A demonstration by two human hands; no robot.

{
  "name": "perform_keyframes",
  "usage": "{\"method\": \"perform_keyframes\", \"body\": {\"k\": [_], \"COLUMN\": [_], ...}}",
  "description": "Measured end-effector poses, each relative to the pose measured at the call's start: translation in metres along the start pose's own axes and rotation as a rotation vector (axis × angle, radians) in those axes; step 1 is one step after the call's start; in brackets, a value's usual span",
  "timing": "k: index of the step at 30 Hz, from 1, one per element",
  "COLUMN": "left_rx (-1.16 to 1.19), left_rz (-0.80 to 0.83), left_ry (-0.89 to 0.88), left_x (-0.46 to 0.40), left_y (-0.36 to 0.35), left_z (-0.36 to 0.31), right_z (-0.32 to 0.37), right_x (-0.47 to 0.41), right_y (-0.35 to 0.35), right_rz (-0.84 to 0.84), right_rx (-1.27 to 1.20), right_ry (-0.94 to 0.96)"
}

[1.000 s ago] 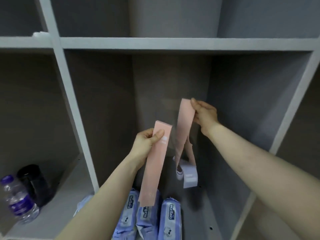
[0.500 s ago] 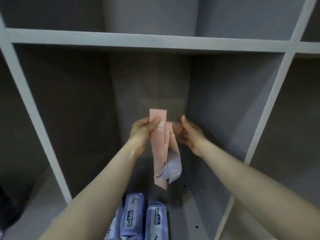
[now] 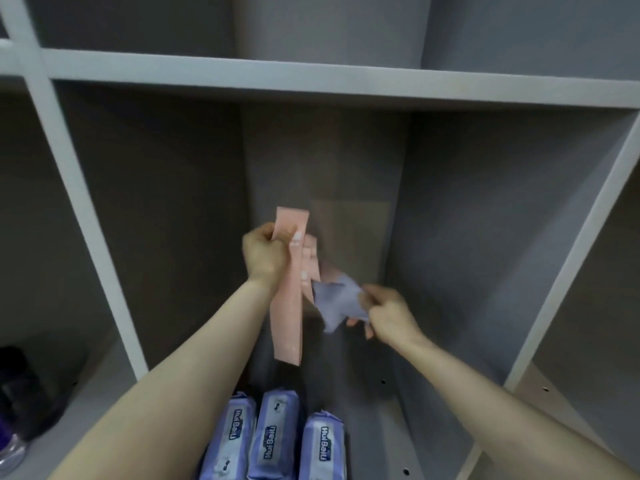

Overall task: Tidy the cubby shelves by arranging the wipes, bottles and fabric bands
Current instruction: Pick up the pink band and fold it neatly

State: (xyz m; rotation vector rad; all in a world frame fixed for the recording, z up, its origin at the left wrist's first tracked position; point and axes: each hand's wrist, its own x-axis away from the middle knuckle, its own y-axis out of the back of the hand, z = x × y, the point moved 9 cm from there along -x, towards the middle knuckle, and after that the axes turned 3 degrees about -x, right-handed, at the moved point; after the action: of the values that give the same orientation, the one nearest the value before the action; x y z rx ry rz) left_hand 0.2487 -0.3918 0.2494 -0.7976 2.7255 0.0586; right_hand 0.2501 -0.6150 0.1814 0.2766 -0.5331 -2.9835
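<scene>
Bands held mid-air, limp and light

Nearest us, three lavender plastic wipe packs (image 3: pixel 270 441) stand side by side on the floor of the middle cubby (image 3: pixel 391 431), well below both hands. Above them our left hand (image 3: pixel 265 258) is closed in a fist around the top of two pink flat fabric bands (image 3: pixel 289 306); a short end sticks up past the knuckles, the long loop hangs straight down under the fist, touching nothing. Our right hand (image 3: pixel 388 313), just beside and lower, pinches a lilac fabric band (image 3: pixel 337 301) between thumb and fingers; it is crumpled, motion-blurred, and its upper end runs up toward the pink ones, so they may be tangled there, hard to tell.

We judge all the bands soft, floppy, near weightless, not fragile, likely stretchy. Best held near one end or folded flat across the width; a loose pinch lets them slide. Behind everything, the grey cubby back wall (image 3: pixel 325 161).
</scene>
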Motion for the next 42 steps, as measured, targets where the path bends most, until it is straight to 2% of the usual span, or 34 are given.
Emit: {"method": "perform_keyframes", "body": {"k": [2,4,6,8,10,13,16,18,20,23,25,26,29,31,32,34,37,42], "left_rx": [0.020,0.067,0.104,0.125,0.114,0.116,0.173,0.242,0.289,0.311,0.321,0.326,0.348,0.382,0.406,0.448,0.470,0.522], "left_rz": [-0.094,-0.192,-0.266,-0.238,-0.154,-0.041,0.063,0.122,0.170,0.206,0.197,0.195,0.212,0.229,0.243,0.281,0.296,0.259], "left_ry": [0.058,0.108,0.139,0.132,0.084,0.038,0.110,0.176,0.233,0.261,0.254,0.257,0.265,0.266,0.263,0.264,0.258,0.257], "left_x": [-0.005,-0.008,-0.011,-0.014,-0.012,-0.006,-0.001,0.002,0.005,0.011,0.015,0.017,0.028,0.038,0.043,0.053,0.063,0.068], "left_y": [0.018,0.033,0.046,0.050,0.045,0.036,0.030,0.029,0.029,0.030,0.032,0.031,0.024,0.018,0.014,0.007,0.002,0.003], "left_z": [0.014,0.022,0.025,0.020,0.005,-0.012,-0.012,-0.008,-0.003,-0.001,-0.004,-0.004,-0.007,-0.010,-0.012,-0.018,-0.024,-0.030], "right_z": [0.014,0.016,0.010,-0.003,-0.021,-0.058,-0.103,-0.136,-0.164,-0.193,-0.183,-0.162,-0.039,0.049,0.078,0.106,0.111,0.109], "right_x": [-0.003,0.000,0.001,-0.002,-0.005,-0.018,-0.029,-0.028,-0.018,-0.022,-0.032,-0.037,-0.029,0.006,0.019,0.034,0.036,0.039], "right_y": [0.027,0.044,0.052,0.055,0.056,0.046,0.017,-0.001,-0.022,-0.041,-0.040,-0.036,0.002,0.013,0.009,0.000,-0.005,0.004], "right_rz": [-0.248,-0.411,-0.502,-0.539,-0.524,-0.405,-0.249,-0.209,-0.129,0.012,0.028,-0.043,-0.333,-0.331,-0.284,-0.192,-0.163,-0.287], "right_rx": [-0.342,-0.587,-0.747,-0.824,-0.727,-0.468,-0.303,-0.203,-0.204,-0.071,0.086,0.029,-0.172,-0.159,-0.096,-0.001,0.049,-0.001], "right_ry": [0.111,0.156,0.114,-0.027,-0.200,-0.394,-0.502,-0.563,-0.633,-0.643,-0.594,-0.512,0.130,0.508,0.619,0.698,0.663,0.575]}}
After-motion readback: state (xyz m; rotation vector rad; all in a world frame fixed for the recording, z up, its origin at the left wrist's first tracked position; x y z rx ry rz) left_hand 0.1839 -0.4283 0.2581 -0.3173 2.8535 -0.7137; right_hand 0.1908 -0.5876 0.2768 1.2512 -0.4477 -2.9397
